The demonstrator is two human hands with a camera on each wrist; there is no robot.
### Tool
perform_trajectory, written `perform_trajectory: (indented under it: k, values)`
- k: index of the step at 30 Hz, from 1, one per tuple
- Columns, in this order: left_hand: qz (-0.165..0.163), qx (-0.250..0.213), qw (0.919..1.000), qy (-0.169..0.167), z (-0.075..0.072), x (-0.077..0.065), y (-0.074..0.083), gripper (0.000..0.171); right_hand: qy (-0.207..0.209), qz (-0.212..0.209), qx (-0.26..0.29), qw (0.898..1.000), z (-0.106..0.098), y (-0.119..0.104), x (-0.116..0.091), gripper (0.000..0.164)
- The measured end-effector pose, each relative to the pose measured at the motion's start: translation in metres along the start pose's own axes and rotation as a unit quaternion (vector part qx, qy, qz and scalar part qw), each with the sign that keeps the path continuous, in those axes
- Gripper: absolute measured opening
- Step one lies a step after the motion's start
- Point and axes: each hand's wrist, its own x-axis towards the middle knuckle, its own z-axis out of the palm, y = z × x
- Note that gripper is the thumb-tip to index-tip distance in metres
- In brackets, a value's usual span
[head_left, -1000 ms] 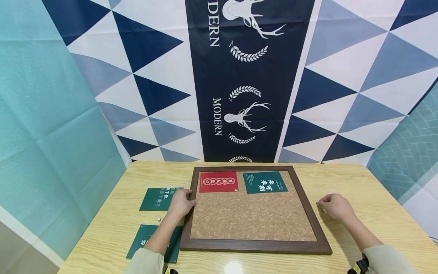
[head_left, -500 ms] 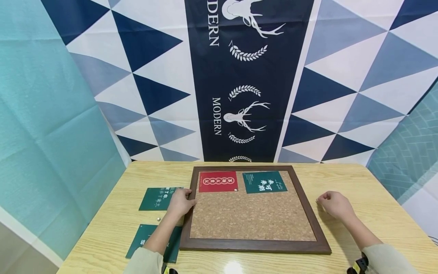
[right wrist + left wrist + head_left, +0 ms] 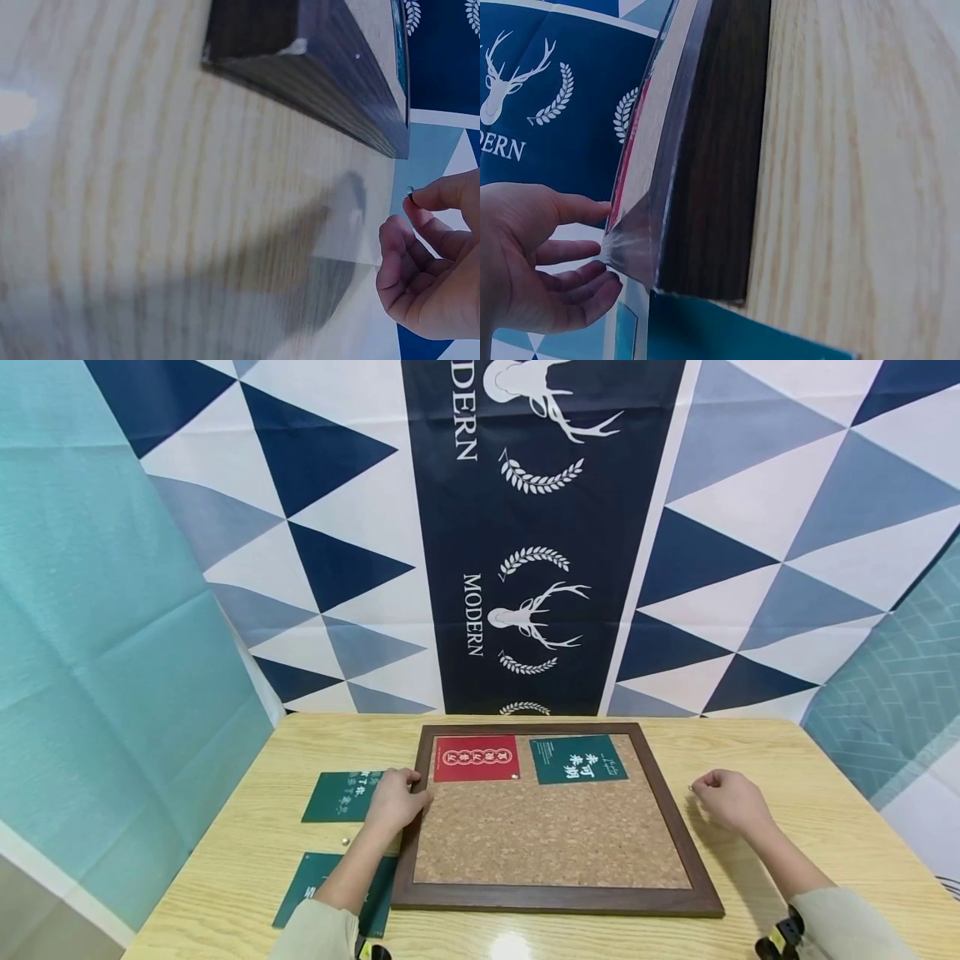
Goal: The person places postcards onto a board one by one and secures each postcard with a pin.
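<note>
Between thumb and index finger, my right hand (image 3: 733,803) pinches a small silver push pin (image 3: 410,192), just off the right side of a brown-framed corkboard (image 3: 555,839). My left hand (image 3: 395,800) rests on the frame's left side, fingers loosely bent, as the left wrist view shows from low down. Along the board's top lie a red card (image 3: 476,757) with white characters and a green card (image 3: 578,759) with white writing. Another silver pin (image 3: 515,776) sits in the red card's lower right corner.
Left of the board, a green card (image 3: 332,797) lies partly behind my left hand. A second green card (image 3: 303,877) lies nearer, partly under my left forearm. A loose silver pin (image 3: 346,841) rests between them on the wooden table (image 3: 247,860). A patterned cloth (image 3: 525,527) hangs behind.
My right hand has moved slightly up and left toward the frame, and the pin now shows at its fingertips. The left hand stays on the frame.
</note>
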Motion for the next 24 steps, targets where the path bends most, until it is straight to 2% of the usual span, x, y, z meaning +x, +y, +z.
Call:
perform_trajectory:
  k: [7,13,17,24]
  values:
    - [0.017,0.004,0.9996,0.022,0.001,0.002,0.003,0.035,-0.005,0.006,0.022,1.0,0.0,-0.005,0.003,0.035]
    - [0.018,-0.012,0.9991,0.037,0.002,0.006,0.008,0.031,-0.009,0.004,0.034,0.999,-0.002,-0.011,0.001,0.035]
    - [0.039,-0.029,0.9979,0.044,0.002,0.009,0.012,0.032,-0.018,0.008,0.046,0.999,-0.002,-0.014,0.002,0.036]
    - [0.075,-0.032,0.9957,0.044,0.009,0.015,0.021,0.034,-0.026,0.006,0.062,0.998,-0.002,-0.021,0.003,0.036]
